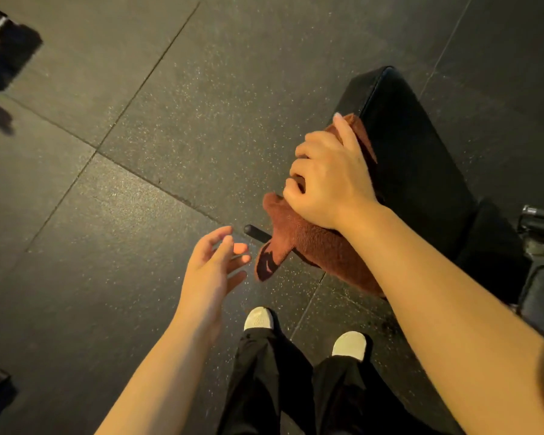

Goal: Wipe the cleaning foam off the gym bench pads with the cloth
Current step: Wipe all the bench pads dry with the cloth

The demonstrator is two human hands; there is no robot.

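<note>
Right grip: we clutch the cloth, fingers curled into it.
Cloth: on the pad's left edge, one corner hanging off.
Left grip: wide, empty, left of the pad, above the floor.

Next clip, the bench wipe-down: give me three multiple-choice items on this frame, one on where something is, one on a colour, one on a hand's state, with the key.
1. Where does the cloth lie?
A. On the floor by the shoes
B. Over the near edge of the bench pad
C. In the left hand

2. What colour is the cloth?
A. Rust brown
B. White
C. Blue

3. What is the left hand doing?
A. Gripping the cloth
B. Pressing on the pad
C. Hovering open, holding nothing

Key: 1 B, the cloth drapes over the pad edge under the right hand. 2 A, its pile shows rust brown. 3 C, its fingers are spread above the floor.
</note>
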